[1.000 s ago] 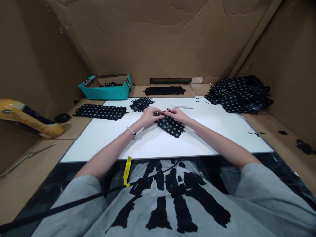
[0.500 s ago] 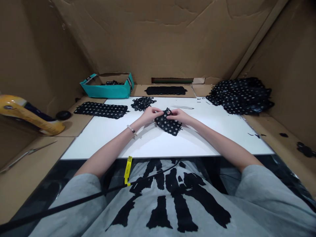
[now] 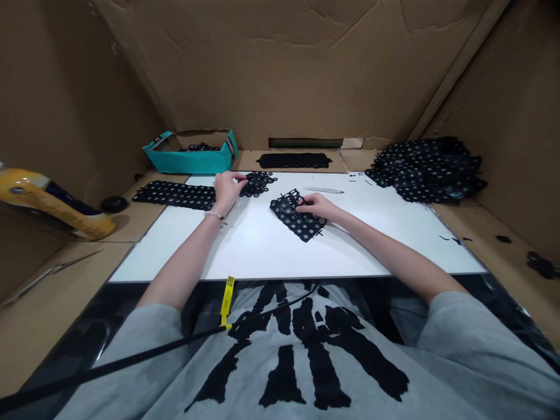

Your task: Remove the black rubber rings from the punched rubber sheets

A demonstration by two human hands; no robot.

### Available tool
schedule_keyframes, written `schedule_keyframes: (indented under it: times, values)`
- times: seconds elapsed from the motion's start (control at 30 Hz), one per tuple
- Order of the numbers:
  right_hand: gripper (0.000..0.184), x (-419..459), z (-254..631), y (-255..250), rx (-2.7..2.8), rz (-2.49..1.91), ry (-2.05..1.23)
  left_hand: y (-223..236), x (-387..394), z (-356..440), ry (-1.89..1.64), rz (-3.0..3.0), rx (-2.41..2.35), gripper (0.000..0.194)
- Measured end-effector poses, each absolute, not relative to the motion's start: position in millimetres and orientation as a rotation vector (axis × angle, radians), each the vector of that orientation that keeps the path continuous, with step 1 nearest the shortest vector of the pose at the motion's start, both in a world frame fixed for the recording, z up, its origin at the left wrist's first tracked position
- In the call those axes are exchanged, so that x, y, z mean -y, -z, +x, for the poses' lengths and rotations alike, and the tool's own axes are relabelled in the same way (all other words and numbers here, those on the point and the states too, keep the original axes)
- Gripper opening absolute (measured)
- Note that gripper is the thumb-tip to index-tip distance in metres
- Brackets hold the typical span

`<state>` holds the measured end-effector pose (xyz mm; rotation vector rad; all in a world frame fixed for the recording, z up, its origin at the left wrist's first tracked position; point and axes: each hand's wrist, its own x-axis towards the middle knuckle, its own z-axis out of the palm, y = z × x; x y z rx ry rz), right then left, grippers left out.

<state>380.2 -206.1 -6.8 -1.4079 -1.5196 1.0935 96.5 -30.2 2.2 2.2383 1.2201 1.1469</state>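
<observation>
My right hand [image 3: 318, 207] pinches the dotted cloth [image 3: 301, 226] by its right side, thumb and fingers closed on it above the white board [image 3: 245, 251]. The cloth lies to the left of that grip and a little towards me, slanting from far left to near right, with its loopy edge [image 3: 290, 197] on the far side. My left hand [image 3: 227, 189] has its fingertips at the left side of the ring pile [image 3: 259, 183]; whether a ring is caught between them I cannot tell. The pile sits beyond the cloth and to its left, so my left hand is the nearer one, well apart from my right. Past my left wrist a dotted strip [image 3: 175, 195] runs sideways, and a pale pointed tool [image 3: 324, 190] rests just beyond my right hand
</observation>
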Motion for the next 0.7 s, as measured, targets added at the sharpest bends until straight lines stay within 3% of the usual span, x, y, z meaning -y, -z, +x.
schedule_keyframes:
  times: [0.2,0.3,0.47,0.7]
  values:
    - [0.044,208.8,377.7,2.6,1.493,-1.386,-1.106,-10.0,52.8,115.3,-1.222,2.319,-1.424,0.024]
    - [0.041,210.3,373.8,-0.2,1.443,-1.405,-1.102,-23.2,75.6,129.9,-1.175,2.433,-1.185,0.028]
    - [0.039,209.0,369.6,2.9,1.454,-1.369,-1.033,-21.2,119.0,163.5,-0.804,2.567,-0.591,0.029]
    - [0.042,201.8,382.0,4.0,1.566,-1.293,-1.079,-6.9,124.0,173.0,-0.822,2.369,-0.694,0.023]
